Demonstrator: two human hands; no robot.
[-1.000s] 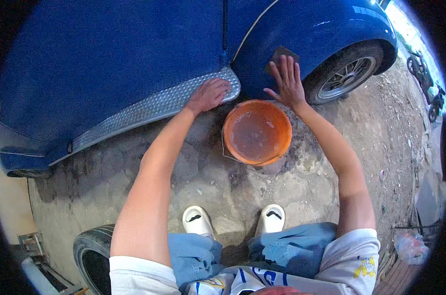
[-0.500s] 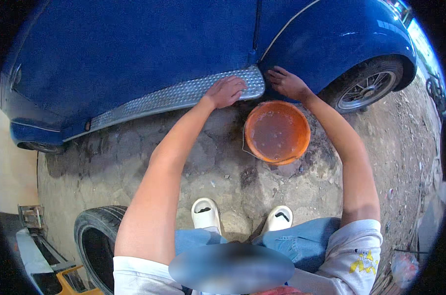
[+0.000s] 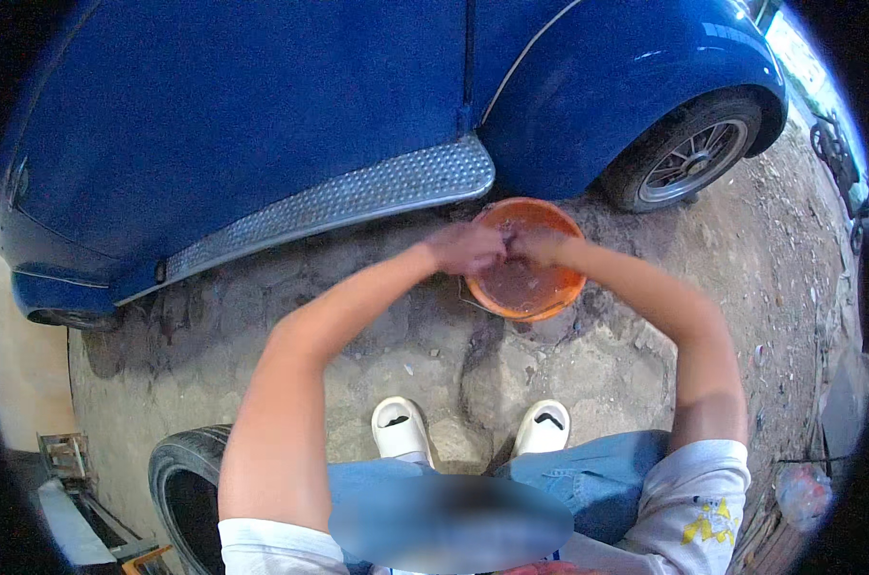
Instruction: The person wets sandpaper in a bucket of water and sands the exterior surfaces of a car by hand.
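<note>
Round orange bucket [image 3: 540,312] holds murky water [image 3: 519,286], right hand [image 3: 543,248] at its mouth.

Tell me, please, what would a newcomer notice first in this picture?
A big blue car fills the top of the view, with a silver step along its lower side. Below, right of centre, stands an orange bucket of cloudy water; the left hand and right hand meet at its mouth.

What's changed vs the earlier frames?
Left hand left the running board, moving right and toward the person. Right hand came off the blue fender, also toward the person. Both now meet over the orange bucket. Blur hides whether they hold the dark pad seen earlier at the fender. Bucket, car and sandals: unmoved.
</note>
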